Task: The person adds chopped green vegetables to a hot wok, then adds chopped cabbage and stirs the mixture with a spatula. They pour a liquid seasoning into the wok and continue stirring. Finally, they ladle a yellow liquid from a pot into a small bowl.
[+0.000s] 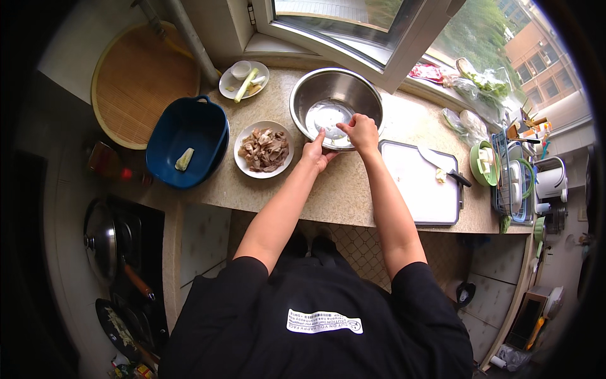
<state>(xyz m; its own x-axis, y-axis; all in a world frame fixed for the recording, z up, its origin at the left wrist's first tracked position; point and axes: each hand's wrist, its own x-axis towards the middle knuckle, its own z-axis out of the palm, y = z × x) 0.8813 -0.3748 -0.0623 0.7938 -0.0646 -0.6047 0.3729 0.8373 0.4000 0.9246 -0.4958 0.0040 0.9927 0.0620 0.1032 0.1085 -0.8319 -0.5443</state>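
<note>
A stainless steel bowl point(303, 102) stands at the back of the counter, with a little water or shine and a few small green bits at its bottom. My left hand point(318, 155) grips its near rim, thumb over the edge and fingers below. Above the bowl's near right side is my right hand point(363, 135), fingers curled and thumb towards the index finger; whether something small is pinched there is unclear. Left of the bowl sits a white plate of sliced cooked meat point(266, 149). To the right lies a white cutting board point(416, 189) carrying a kitchen knife point(438, 160) and pale vegetable pieces point(441, 175).
A blue plastic basin point(189, 128) holds one pale vegetable piece point(184, 159). Behind is a plate with scallion point(246, 85). A green bowl point(480, 163) and dish rack point(513, 184) stand right. An open window frame point(412, 42) juts over the counter. A lidded pan point(102, 241) sits left.
</note>
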